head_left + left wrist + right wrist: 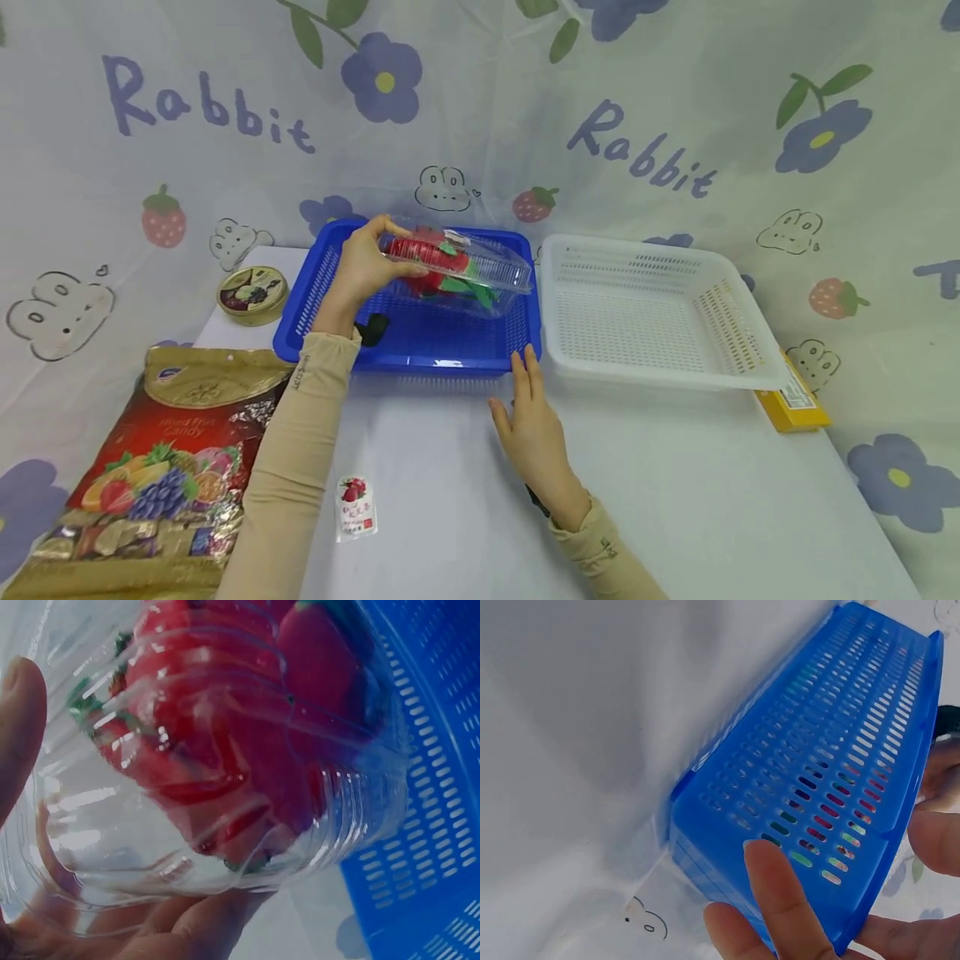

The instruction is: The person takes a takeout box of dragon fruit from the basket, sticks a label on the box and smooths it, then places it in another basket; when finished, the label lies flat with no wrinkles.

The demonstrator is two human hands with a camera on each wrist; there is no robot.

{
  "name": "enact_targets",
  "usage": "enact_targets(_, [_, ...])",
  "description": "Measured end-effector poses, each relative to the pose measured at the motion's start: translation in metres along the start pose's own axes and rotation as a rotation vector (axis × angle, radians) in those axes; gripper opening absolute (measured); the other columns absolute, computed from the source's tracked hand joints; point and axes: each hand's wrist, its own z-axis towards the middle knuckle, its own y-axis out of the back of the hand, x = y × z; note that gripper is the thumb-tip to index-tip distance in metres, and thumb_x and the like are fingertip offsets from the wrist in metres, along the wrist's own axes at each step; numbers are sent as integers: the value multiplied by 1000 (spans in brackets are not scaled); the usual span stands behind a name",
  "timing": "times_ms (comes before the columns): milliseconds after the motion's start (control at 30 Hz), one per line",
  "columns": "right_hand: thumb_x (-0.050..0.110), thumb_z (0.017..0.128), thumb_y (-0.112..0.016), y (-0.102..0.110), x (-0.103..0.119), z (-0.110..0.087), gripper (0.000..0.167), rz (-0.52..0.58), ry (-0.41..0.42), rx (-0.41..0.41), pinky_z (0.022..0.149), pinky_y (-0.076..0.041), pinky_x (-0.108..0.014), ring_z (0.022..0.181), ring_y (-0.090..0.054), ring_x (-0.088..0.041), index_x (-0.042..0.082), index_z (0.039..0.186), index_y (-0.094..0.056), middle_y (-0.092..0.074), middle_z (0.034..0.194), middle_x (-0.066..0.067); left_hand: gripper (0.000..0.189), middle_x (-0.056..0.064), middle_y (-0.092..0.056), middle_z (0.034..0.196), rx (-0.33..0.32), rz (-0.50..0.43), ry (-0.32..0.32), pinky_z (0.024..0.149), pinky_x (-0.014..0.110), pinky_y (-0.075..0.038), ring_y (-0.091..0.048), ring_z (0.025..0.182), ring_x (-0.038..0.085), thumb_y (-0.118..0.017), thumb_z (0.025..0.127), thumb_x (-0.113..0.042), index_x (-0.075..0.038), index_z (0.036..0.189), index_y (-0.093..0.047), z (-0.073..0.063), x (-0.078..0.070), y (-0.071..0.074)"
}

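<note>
My left hand (367, 265) grips one end of a clear plastic clamshell box (498, 271), its thumb and fingers on either side. Inside the box are red fruits with green leafy parts (225, 727), seen through the shiny plastic. The box is tilted over the blue basket (427, 364); whether it touches the basket floor, I cannot tell. At the basket's front right corner is my right hand (534, 437), fingers extended. In the right wrist view its fingertips (769, 874) lie at the basket's outer wall, and contact is unclear.
A white basket (622, 321) stands right of the blue one, with a yellow box (798, 406) beside it. To the left are a round gold tin (252, 297) and a large candy bag (161, 475). A small fruit label (356, 508) lies on the table.
</note>
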Motion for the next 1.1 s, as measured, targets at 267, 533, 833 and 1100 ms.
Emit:
enact_targets(267, [20, 91, -69, -5, 6, -2, 68, -3, 39, -32, 47, -45, -20, 63, -61, -15, -4, 145, -36, -33, 154, -23, 52, 11, -30, 159, 10, -53, 61, 116, 52, -31, -19, 150, 31, -83, 76, -12, -3, 120, -55, 0, 26, 10])
enact_targets(533, [18, 89, -70, -9, 7, -3, 69, -9, 68, -53, 50, -50, -23, 65, -66, -16, -4, 145, -36, -33, 154, -24, 53, 17, -36, 153, -21, -49, 74, 113, 54, -33, -25, 146, 33, -80, 78, -8, 1, 122, -53, -4, 48, 23])
enact_targets(833, [15, 89, -70, -8, 0, -2, 71, -13, 51, -51, 56, -54, -28, 70, -68, -21, -4, 147, -32, -29, 155, -24, 69, 21, -38, 150, 124, 54, 153, 110, 56, -35, -34, 139, 39, -80, 80, -19, -5, 136, -43, -4, 46, 29])
enact_targets(1100, [14, 88, -71, -10, -2, 0, 73, -19, 63, -61, 55, -54, -27, 68, -66, -18, -5, 146, -31, -29, 155, -25, 83, 21, -32, 153, 292, 206, 161, 111, 58, -33, -36, 134, 41, -73, 86, -38, -8, 150, -30, 0, 43, 32])
